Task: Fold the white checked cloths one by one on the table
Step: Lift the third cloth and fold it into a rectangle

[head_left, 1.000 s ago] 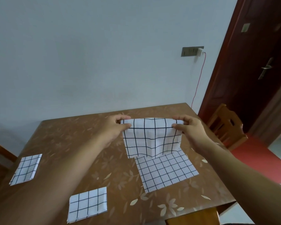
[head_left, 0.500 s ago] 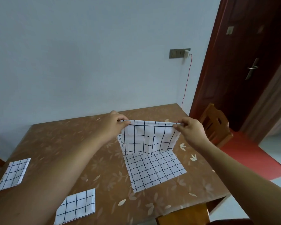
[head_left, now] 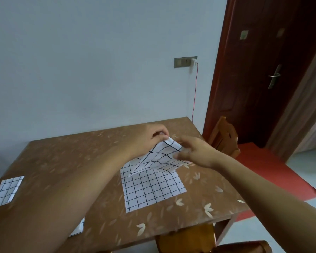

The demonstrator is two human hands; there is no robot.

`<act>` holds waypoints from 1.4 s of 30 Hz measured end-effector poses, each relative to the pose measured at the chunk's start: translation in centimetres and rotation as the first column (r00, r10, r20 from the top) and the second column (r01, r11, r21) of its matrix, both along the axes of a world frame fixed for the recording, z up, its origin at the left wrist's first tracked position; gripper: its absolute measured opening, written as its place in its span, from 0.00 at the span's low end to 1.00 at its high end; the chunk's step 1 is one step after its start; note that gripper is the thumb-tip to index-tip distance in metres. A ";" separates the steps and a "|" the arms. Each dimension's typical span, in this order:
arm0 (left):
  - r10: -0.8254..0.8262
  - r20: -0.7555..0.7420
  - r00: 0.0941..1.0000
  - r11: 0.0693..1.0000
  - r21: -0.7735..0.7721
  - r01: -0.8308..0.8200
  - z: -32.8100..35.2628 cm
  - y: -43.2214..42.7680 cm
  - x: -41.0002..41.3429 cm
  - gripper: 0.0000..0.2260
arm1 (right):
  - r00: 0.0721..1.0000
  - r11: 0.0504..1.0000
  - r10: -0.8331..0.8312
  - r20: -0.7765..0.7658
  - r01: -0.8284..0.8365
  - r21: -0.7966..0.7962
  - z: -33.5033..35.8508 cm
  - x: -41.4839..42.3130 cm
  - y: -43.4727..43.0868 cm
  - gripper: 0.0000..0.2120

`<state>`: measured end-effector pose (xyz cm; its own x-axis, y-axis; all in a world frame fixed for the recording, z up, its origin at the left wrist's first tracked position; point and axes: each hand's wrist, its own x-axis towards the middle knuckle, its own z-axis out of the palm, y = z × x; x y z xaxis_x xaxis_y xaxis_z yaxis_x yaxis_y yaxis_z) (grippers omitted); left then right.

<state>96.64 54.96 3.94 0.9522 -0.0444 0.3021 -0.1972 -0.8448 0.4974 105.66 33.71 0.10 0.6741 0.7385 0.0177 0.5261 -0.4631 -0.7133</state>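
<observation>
The checked cloth (head_left: 153, 190) lies in the middle of the desk (head_left: 62, 161). Its near half is flat on the top, and its far half is lifted and drawn up to a peak at 12 o'clock. At that peak the left hand (head_left: 146, 141) pinches a corner between thumb and curled fingers. The right hand (head_left: 197, 152) is just beside it at 3 o'clock of the peak, thumb and fingers on either side of the raised edge. It is blurred, so I cannot tell whether it grasps the cloth. A folded cloth (head_left: 5, 190) lies well apart at the desk's 9 o'clock edge. A second folded cloth (head_left: 79, 228) shows at 7 o'clock, mostly hidden under the left forearm. A wooden chair (head_left: 224, 137) stands off the desk's 2 o'clock corner.
</observation>
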 end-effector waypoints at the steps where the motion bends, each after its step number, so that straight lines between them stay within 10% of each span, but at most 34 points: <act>1: -0.014 0.004 1.000 1.000 -0.004 0.015 0.4 -1.5 0.1 0.02 | 0.999 0.999 0.017 0.047 -0.018 0.036 0.4 -0.3 0.0 0.08; 9: -0.028 -0.270 0.962 0.891 -0.444 -0.098 -0.4 -2.8 -2.2 0.18 | 0.962 0.922 0.031 -0.272 0.077 0.378 0.9 0.8 -5.4 0.08; 15: 0.169 -0.105 0.980 0.793 -0.576 -0.198 -3.1 -4.3 -3.3 0.08 | 0.866 0.890 0.039 -0.498 0.197 0.411 -0.6 2.0 -7.2 0.08; 21: 0.285 -0.040 0.958 0.773 -0.581 -0.254 -2.1 -5.9 -2.9 0.05 | 0.976 0.836 -0.008 -0.217 0.126 0.534 0.5 2.2 -7.8 0.28; 25: 0.317 0.001 0.948 0.766 -0.589 -0.256 -1.7 -6.5 -3.2 0.04 | 1.000 0.892 0.007 -0.022 0.003 0.451 1.5 1.7 -7.5 0.15; 30: 0.351 -0.022 0.936 0.753 -0.587 -0.296 -1.8 -6.4 -3.2 0.03 | 1.000 0.931 0.004 -0.004 -0.002 0.364 1.5 1.3 -7.4 0.07; 35: 0.334 -0.087 0.939 0.735 -0.600 -0.317 -1.7 -6.1 -3.6 0.13 | 0.998 0.972 -0.003 0.066 -0.012 0.235 1.7 1.2 -7.8 0.23; 42: 0.340 -0.069 0.938 0.652 -0.701 -0.288 -1.2 -6.0 -4.5 0.05 | 0.995 0.929 -0.009 -0.102 0.046 0.367 1.9 1.1 -7.9 0.18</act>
